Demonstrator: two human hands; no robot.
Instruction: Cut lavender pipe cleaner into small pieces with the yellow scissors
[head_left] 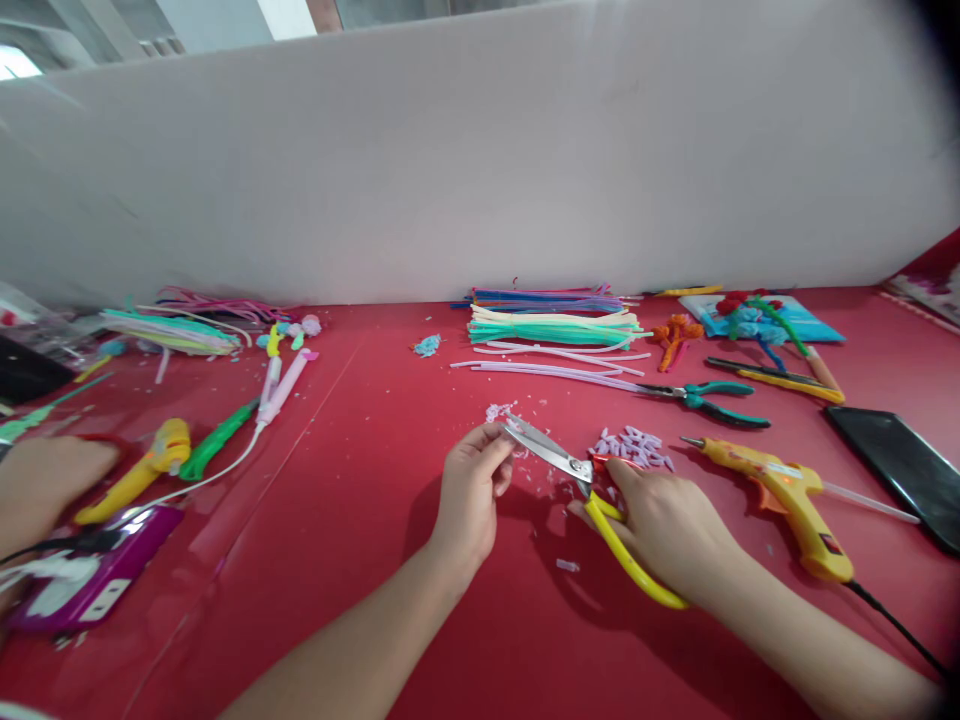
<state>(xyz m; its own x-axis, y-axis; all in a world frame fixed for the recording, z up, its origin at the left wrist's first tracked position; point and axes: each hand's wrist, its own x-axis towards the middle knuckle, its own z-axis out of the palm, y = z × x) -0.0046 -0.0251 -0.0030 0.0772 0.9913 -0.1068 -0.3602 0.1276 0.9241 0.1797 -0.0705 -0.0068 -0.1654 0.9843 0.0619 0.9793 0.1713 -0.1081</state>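
Observation:
My right hand (667,525) grips the yellow handles of a pair of scissors (559,458), whose metal blades point left and up over the red table (360,560). My left hand (472,490) is pinched closed at the blade tips, holding a small lilac piece that I can barely make out. A little heap of lilac cut pieces (634,445) lies just behind the scissors, and lilac scraps (496,411) lie beyond the blade tips.
Bundled pipe cleaners (551,325) lie at the back. Green pliers (709,398), a yellow glue gun (787,495) and a black phone (904,470) sit on the right. Another person's hand (41,480), a second glue gun (142,468) and a purple power strip (97,580) are at left.

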